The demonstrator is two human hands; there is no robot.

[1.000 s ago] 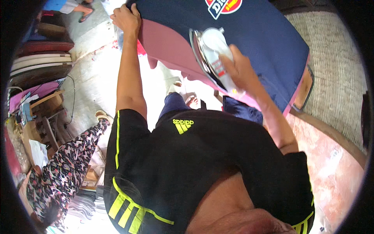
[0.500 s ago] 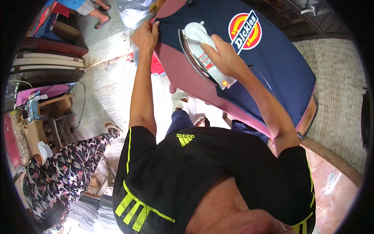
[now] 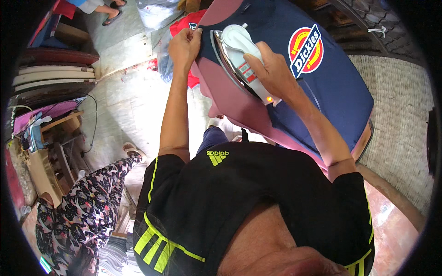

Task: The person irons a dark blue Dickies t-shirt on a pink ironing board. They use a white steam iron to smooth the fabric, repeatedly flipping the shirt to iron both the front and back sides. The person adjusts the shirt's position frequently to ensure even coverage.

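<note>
A navy shirt [image 3: 338, 103] with a round red-and-yellow print lies spread over a pink ironing board [image 3: 220, 85]. My right hand [image 3: 275, 72] is closed round the handle of a white electric iron [image 3: 240, 40] resting on the cloth, left of the print. Its silver soleplate edge faces the near side and its nose points far left. An orange light glows at its heel. At the shirt's far left edge, my left hand [image 3: 185, 45] pinches the cloth between thumb and fingers, a short way from the iron's nose.
Red cloth [image 3: 189, 22] and a clear plastic bag [image 3: 159, 14] are beyond my left hand. On the left, another person in patterned clothes [image 3: 92, 198] is beside stacked boards [image 3: 55, 76]. Another person's feet [image 3: 113, 16] show at the top. A woven mat [image 3: 400, 101] is at right.
The iron has slid a little left across the shirt, away from the print and closer to my left hand. My left hand keeps its pinch. The whole view has shifted slightly.
</note>
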